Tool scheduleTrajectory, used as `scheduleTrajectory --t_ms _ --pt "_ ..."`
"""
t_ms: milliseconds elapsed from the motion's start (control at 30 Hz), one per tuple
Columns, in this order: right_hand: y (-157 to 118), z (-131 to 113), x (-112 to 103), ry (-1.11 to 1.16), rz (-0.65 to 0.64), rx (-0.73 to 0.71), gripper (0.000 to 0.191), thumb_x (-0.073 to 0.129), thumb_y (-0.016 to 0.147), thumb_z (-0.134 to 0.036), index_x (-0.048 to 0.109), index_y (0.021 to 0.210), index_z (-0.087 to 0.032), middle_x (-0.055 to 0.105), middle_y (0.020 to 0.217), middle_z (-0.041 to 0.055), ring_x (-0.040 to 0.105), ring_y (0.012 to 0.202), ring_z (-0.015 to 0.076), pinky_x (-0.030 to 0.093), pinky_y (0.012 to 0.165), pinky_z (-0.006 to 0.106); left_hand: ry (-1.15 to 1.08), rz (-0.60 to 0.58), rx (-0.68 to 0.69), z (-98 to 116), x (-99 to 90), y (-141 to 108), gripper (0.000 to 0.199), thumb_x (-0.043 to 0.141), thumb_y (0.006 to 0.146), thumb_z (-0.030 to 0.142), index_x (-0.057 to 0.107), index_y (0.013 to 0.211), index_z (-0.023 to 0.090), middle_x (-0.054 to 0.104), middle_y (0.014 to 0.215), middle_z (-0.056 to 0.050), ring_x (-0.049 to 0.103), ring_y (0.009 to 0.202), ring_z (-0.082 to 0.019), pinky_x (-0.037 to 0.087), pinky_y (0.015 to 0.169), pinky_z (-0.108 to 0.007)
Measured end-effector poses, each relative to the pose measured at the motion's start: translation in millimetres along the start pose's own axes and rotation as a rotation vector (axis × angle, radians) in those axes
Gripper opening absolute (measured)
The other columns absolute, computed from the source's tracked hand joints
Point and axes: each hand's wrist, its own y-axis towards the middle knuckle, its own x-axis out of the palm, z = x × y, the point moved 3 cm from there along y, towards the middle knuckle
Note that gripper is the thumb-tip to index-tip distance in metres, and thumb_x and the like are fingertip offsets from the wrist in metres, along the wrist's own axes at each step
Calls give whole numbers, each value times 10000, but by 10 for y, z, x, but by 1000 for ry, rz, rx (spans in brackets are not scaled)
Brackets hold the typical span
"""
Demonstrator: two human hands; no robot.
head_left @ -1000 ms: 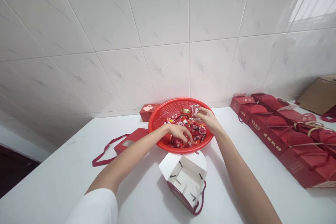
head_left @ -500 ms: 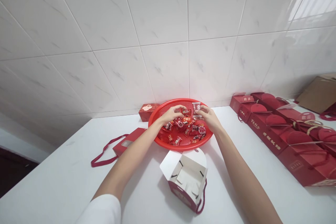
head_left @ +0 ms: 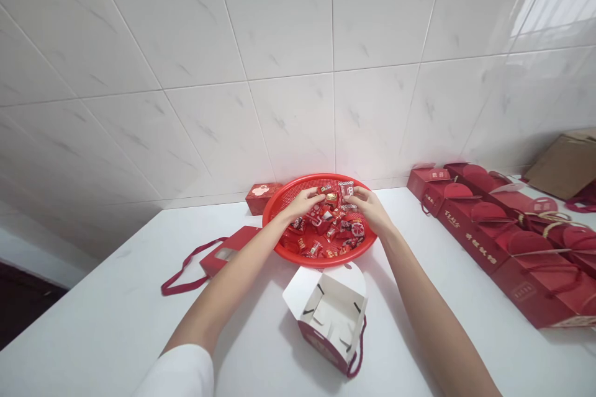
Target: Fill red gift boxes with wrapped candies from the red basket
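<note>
Both hands are over a red plastic basket (head_left: pixel 270 211) that holds many wrapped candies (head_left: pixel 357 231) in red, white and gold. My left hand (head_left: pixel 302 205) is closed at the basket's back left, with a red wrapped candy (head_left: pixel 325 189) at its fingertips. Pinched in my right hand (head_left: pixel 370 206) is a red-and-white patterned wrapped candy (head_left: pixel 346 191), raised near the back rim. In front of the basket stands an open gift box (head_left: pixel 333 307), white inside and dark red outside. Its flaps are spread, a cord handle hangs at its right, and no candy shows inside.
Left of the basket lies a red box (head_left: pixel 223 257) with a ribbon strap (head_left: pixel 179 288). A small red box (head_left: pixel 261 198) sits behind it by the tiled wall (head_left: pixel 288 124). Rows of red gift boxes (head_left: pixel 484 242) line the right side, near a brown cardboard box (head_left: pixel 565 164).
My left hand, earlier with fingers apart over the pile, has closed on a red candy. My right hand still grips its candy. Some candies in the pile have shifted; the open box stays put.
</note>
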Motion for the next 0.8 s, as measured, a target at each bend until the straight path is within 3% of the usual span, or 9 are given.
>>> scheduleTrajectory --t_ms 167,233,300,367,433,533,667,800 --pt "0 9 5 -4 2 -6 295 801 616 -410 666 785 -211 710 791 17 662 766 200 532 677 324 158 -40 4 15 9 -42 332 721 763 444 712 952 172 727 1052 -78 652 998 -240 498 869 -324" --pt "-2 10 8 -6 6 -6 295 795 618 -405 667 795 -206 715 806 18 659 763 193 535 684 323 187 -160 -6 71 64 -97 298 738 750 434 741 904 179 747 935 -57 676 878 -219 506 789 -298" --pt "-7 8 11 -11 11 -2 296 793 617 -400 665 797 -204 717 808 18 660 768 192 535 687 319 244 -354 -43 125 157 -174 262 768 723 434 762 820 190 740 772 -24 667 702 -188 491 683 -274" --pt "-17 1 14 -22 17 1 291 794 617 -395 659 793 -207 717 797 15 661 775 197 530 680 315 403 -552 -90 157 259 -260 270 826 658 446 766 763 205 717 681 -1 629 603 -166 448 610 -256" --pt "-30 -10 19 -35 18 5 276 795 619 -386 651 780 -213 717 794 14 663 792 205 523 681 314 615 -657 -101 174 337 -326 315 863 604 467 765 769 217 709 677 1 609 607 -170 409 590 -253" --pt "-49 -24 28 -53 13 13 251 789 624 -371 642 761 -220 718 805 15 667 815 217 518 698 322 796 -651 -46 192 423 -370 375 853 609 496 772 853 223 698 700 -19 598 631 -198 382 586 -268" --pt "-56 -30 29 -65 15 15 243 782 628 -366 638 766 -226 714 804 9 667 808 217 518 714 330 763 -669 -1 169 523 -403 439 834 644 433 760 1032 243 699 719 -12 615 643 -207 386 587 -263" --pt "-45 -18 23 -67 25 14 253 786 619 -368 639 768 -225 712 790 4 665 790 211 517 724 334 698 -736 26 139 596 -423 266 759 728 308 772 986 246 721 748 2 608 627 -178 402 599 -253"
